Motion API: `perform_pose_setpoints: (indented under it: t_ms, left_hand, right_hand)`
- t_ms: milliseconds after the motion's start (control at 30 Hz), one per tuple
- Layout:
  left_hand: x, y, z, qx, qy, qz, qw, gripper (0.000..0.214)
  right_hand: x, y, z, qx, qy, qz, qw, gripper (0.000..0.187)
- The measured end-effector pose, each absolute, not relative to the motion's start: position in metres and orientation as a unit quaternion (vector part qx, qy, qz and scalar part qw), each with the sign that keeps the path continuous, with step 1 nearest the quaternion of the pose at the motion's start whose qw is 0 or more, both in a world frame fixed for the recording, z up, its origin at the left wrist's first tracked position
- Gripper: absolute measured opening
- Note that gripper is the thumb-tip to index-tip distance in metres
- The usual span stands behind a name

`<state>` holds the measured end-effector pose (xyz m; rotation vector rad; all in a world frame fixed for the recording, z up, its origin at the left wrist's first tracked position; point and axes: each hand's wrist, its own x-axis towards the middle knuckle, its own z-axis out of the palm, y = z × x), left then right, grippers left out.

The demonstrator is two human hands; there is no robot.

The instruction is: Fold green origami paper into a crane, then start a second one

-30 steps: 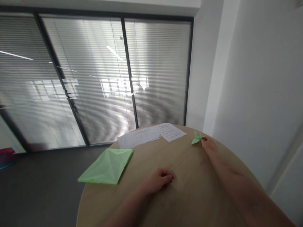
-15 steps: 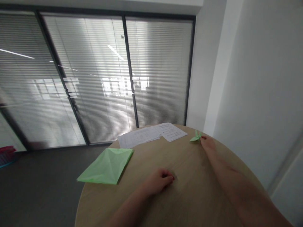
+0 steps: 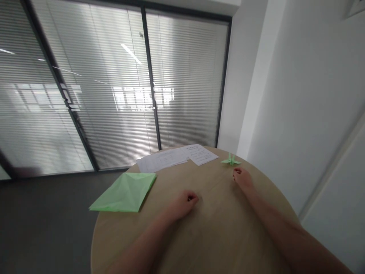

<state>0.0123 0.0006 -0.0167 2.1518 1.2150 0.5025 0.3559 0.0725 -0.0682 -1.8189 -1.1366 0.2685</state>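
A small light-green origami crane (image 3: 231, 160) stands at the far right of the table, its wings spread. Just in front of it is my right hand (image 3: 242, 178), apart from the paper, with its fingers curled in and nothing seen in them. My left hand (image 3: 184, 203) rests loosely closed on the middle of the tabletop and holds nothing visible. To its left lie creased light-green paper sheets (image 3: 125, 193), reaching over the table's left edge.
The round wooden table (image 3: 216, 236) fills the lower middle. White printed sheets (image 3: 162, 160) lie along its far edge. Behind stands a glass partition (image 3: 188, 80) with blinds, and a white wall (image 3: 308, 95) rises on the right.
My right hand has let go of the origami crane and drawn back slightly toward me. The crane now stands alone, turned with both wings showing. My left hand stays closed; the view has shifted slightly.
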Motion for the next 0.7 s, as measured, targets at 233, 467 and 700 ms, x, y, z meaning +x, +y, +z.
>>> perform_pose_setpoints:
  t_ms: [233, 467, 700]
  left_hand:
    - [-0.057, 0.037, 0.006, 0.722, 0.655, 0.223, 0.013, 0.028]
    - [-0.11, 0.05, -0.002, 0.617, 0.775, 0.134, -0.005, 0.048]
    - [-0.118, 0.052, -0.003, 0.602, 0.786, 0.14, 0.033, 0.04]
  right_hand:
    - [0.317, 0.051, -0.072, -0.741, -0.414, 0.139, 0.51, 0.03]
    - [0.253, 0.032, -0.07, -0.653, -0.474, 0.259, 0.531, 0.024]
    - [0.254, 0.021, -0.057, -0.618, -0.496, 0.332, 0.512, 0.022]
